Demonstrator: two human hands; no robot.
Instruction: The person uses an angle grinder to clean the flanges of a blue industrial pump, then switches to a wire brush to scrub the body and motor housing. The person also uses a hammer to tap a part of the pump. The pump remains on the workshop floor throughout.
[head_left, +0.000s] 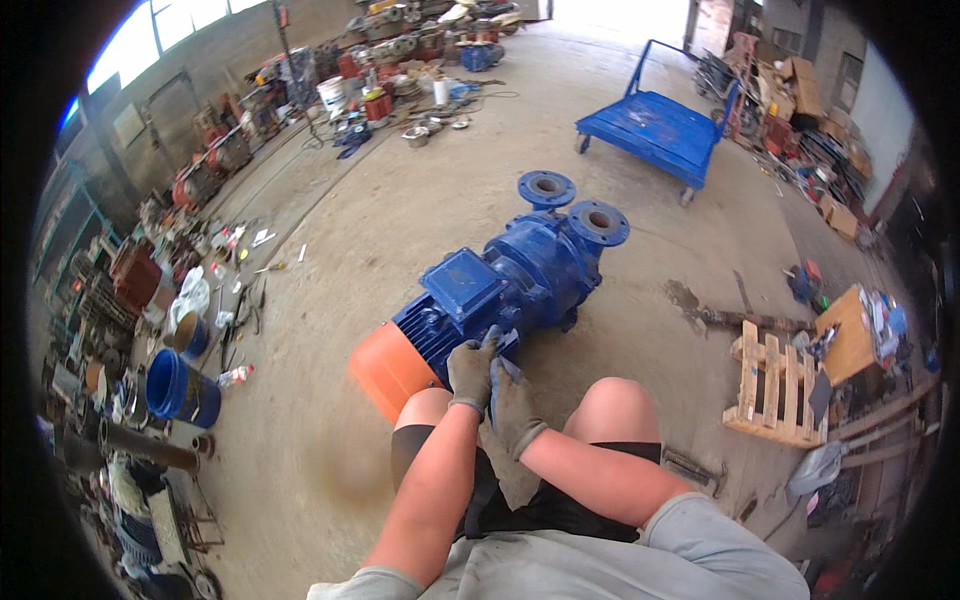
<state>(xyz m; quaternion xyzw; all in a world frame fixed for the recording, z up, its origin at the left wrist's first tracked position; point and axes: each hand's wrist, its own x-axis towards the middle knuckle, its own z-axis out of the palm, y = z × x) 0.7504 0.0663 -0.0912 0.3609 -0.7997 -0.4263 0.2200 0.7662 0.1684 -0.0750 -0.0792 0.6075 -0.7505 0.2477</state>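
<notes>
A blue pump [540,255] with two round flanged ports lies on the concrete floor before my knees. It is joined to a finned blue motor [425,335] with a square terminal box on top and an orange fan cover [388,368] at its near left end. My left hand [470,370], in a grey glove, is closed with its fingers pinched at the motor's near side. Just right of it, my gloved right hand [514,408] is also closed, its fingertips meeting the left ones. What sits between the fingers is too small and covered to name.
A blue platform cart [655,130] stands at the far right. To the right lies a wooden pallet [775,388]. A blue bucket [182,388], a pipe [150,445] and loose tools line the left side. A clamp-like metal tool [695,468] lies beside my right knee.
</notes>
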